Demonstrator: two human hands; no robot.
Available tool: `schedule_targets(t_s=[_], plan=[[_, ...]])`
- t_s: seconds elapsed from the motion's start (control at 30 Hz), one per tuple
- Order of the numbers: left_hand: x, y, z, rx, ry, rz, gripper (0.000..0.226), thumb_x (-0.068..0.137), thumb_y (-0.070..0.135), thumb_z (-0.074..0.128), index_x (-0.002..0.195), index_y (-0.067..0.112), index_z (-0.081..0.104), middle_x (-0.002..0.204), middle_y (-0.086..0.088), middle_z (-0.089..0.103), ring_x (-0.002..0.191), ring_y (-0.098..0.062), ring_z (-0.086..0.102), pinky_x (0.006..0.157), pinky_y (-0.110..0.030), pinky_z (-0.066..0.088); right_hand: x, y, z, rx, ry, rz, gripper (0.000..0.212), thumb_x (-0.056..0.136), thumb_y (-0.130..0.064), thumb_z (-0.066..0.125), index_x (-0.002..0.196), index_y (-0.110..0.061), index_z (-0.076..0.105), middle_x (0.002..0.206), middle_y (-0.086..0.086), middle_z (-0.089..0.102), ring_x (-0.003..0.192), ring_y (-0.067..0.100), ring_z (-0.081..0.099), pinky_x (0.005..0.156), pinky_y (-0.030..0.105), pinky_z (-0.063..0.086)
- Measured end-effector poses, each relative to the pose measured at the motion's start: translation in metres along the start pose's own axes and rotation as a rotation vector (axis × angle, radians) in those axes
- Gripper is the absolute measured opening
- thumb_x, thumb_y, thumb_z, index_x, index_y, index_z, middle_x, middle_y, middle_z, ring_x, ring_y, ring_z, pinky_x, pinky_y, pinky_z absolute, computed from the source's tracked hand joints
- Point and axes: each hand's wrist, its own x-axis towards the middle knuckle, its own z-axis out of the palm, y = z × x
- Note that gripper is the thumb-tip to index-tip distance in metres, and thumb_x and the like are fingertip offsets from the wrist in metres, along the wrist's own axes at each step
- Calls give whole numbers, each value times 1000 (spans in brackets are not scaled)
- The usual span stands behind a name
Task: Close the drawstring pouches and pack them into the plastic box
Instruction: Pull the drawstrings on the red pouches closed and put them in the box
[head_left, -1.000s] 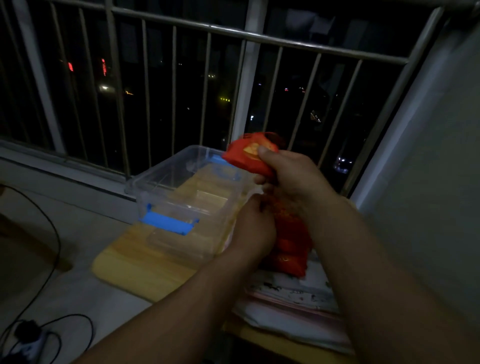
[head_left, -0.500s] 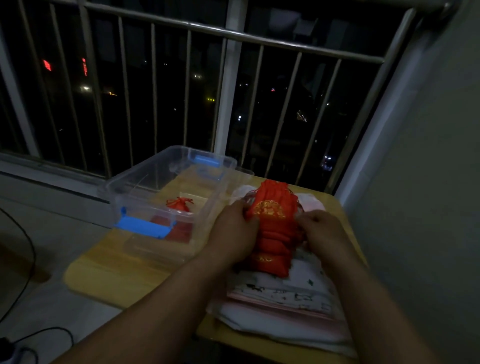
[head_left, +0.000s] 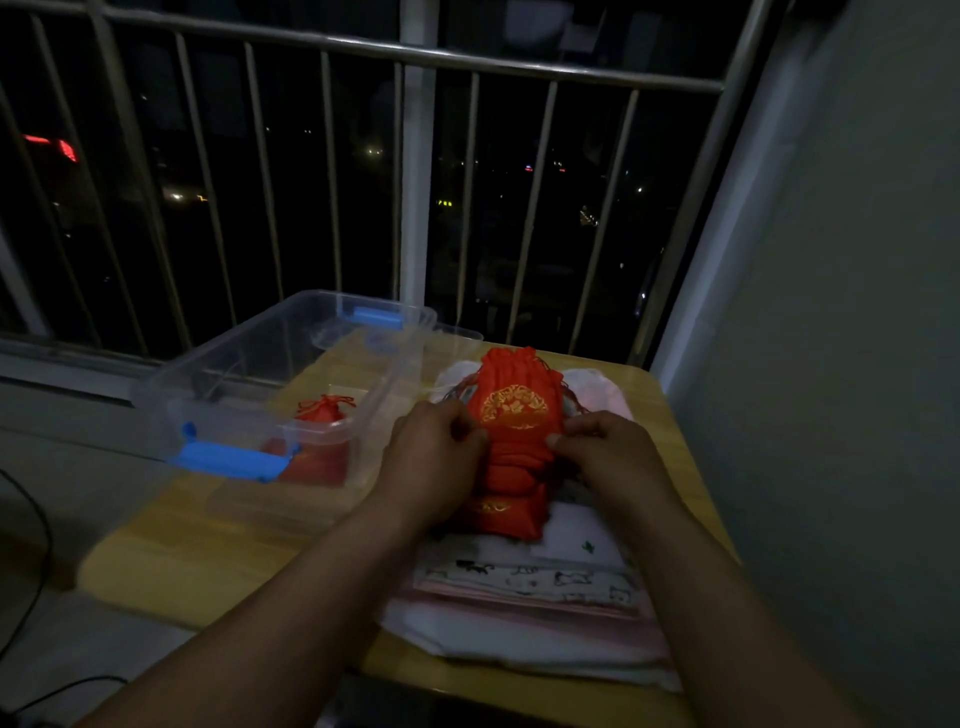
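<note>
**Desk:** What differs from a second ago?

**Photographer:** The right hand (head_left: 613, 457), then raised over the plastic box (head_left: 249, 374) with a red pouch pinched in it, has come down. Its fingers now curl at the right edge of the top pouch (head_left: 517, 410) on the red stack (head_left: 511, 514).

**Desk:** And the pouch it carried?

**Photographer:** A tied pouch (head_left: 324, 410) lies inside the box, where no red showed a second ago. It was already there half a second back.

**Desk:** The left hand?

**Photographer:** The left hand (head_left: 436, 467) has shifted from low against the stack up to the top pouch's left edge. The two hands now flank that pouch.
</note>
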Motion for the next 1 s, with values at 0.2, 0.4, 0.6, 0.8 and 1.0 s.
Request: schedule_targets(t_s=[0.2,0.4,0.6,0.8,1.0], plan=[[1,-1,1,4,-21,64,13,95,27,65,83,21,66,91,0,66,85,-21,65,82,-47,56,4,-4,0,45,-40,66,21,91,-34,76,85,-14,73,81,2,74,82,23,65,76,41,55],[-2,1,-1,-15,-8,75,22,105,31,50,88,18,58,84,-2,66,81,-24,64,85,-53,54,4,-12,6,223,-98,176,19,90,-37,76,94,-25,63,102,10,73,100,29,67,91,50,57],[-12,15,-13,2,32,205,21,107,34,46,94,21,57,88,1,67,86,-20,63,87,-44,51,3,-24,2,259,-105,92,21,93,-36,74,109,-23,67,109,11,76,106,33,71,98,56,55],[-20,37,-25,-536,-112,-90,37,103,53,50,114,20,64,103,-3,75,95,-20,72,80,-37,55,-14,-24,-5,264,-206,-34,19,98,-16,64,115,-16,73,107,7,79,103,28,73,82,41,59],[-16,37,-28,-777,-308,-188,25,102,24,62,115,4,70,106,-19,77,102,-37,74,97,-58,56,-38,-27,-13,157,-401,-161,32,98,-8,62,127,-20,66,113,3,78,103,19,75,77,26,59]])
